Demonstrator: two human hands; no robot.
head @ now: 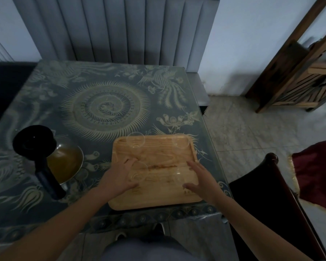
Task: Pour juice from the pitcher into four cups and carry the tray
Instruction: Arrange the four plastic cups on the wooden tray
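Observation:
A wooden tray (158,200) lies on the table's near right part with four empty clear glass cups on it. Two cups stand at the far corners, the far-left cup (135,139) and the far-right cup (180,140). My left hand (119,177) wraps around the near-left cup (139,173). My right hand (202,178) curls around the near-right cup (179,175). Both of these cups rest on the tray. The glass pitcher (64,161), with a black lid and handle, holds amber juice and stands to the left of the tray.
The table (102,102) has a patterned dark cloth under glass. A padded grey bench back stands behind it. A dark wooden chair (275,194) is at my right, a red rug and a wooden rack further right. My legs show below the table edge.

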